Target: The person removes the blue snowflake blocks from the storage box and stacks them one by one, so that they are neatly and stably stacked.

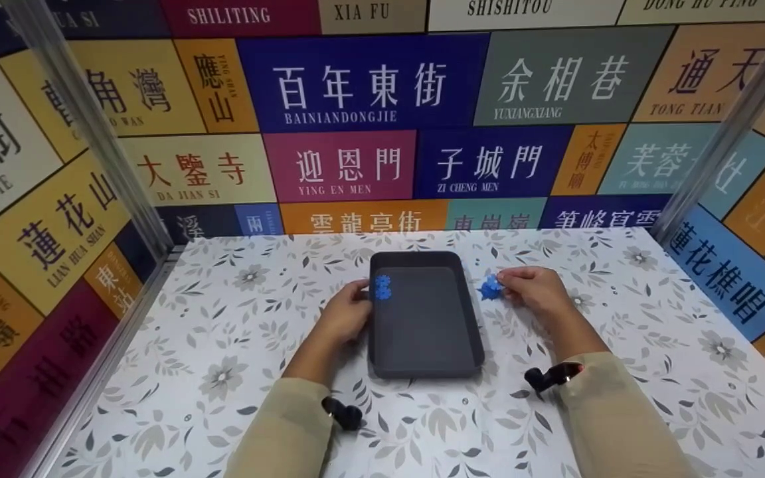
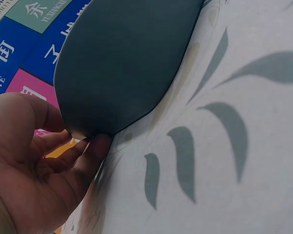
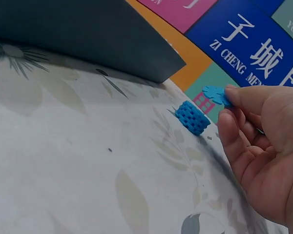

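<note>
A dark grey rectangular tray (image 1: 427,325) lies on the table, with blue flower-shaped pieces (image 1: 383,287) against its left wall. My left hand (image 1: 348,311) holds the tray by its left side; in the left wrist view its thumb and fingers meet the tray's edge. To the right of the tray, my right hand (image 1: 536,289) pinches a flat blue notched disc (image 3: 215,94) between thumb and fingers. Just below that disc, in the right wrist view, a short stack of similar blue discs (image 3: 192,118) stands on the table.
A white tablecloth with grey leaves and flowers (image 1: 223,378) covers the table. Panels with Chinese street names (image 1: 362,83) rise behind and on both sides, with metal posts (image 1: 100,126) at the corners. Small black devices (image 1: 342,413) sit at both sleeve cuffs.
</note>
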Tool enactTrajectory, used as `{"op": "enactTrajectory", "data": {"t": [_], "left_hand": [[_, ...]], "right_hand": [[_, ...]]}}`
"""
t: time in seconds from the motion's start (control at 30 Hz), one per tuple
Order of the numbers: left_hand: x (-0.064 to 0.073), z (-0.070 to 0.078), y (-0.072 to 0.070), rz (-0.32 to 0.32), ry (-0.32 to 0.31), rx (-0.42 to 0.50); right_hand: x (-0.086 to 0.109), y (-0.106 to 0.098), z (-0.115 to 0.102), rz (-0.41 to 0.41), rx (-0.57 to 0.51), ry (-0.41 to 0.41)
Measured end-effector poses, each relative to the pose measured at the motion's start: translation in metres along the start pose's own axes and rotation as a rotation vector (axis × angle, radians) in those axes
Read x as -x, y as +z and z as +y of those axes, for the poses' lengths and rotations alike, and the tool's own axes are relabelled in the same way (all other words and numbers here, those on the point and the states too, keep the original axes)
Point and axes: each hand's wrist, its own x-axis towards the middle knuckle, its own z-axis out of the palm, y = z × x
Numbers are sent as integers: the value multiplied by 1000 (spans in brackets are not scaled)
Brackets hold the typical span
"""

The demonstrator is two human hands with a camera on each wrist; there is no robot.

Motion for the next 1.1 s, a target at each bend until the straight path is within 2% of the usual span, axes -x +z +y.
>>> {"op": "enactTrajectory", "data": {"t": [0.17, 0.37, 0.5, 0.7, 1.1], "left_hand": [[1, 1, 0, 4, -7, 9], [1, 1, 0, 12, -13, 7], [0, 1, 0, 12, -11, -1], [0, 0, 1, 7, -8, 2], [2, 2, 1, -1, -15, 42]], "right_hand": [[-3, 0, 6, -3, 9, 8], [-6, 0, 8, -45, -46, 16], [1, 1, 0, -77, -62, 28], [12, 2, -14, -86, -27, 41], [-7, 2, 10, -34, 2, 25]]}}
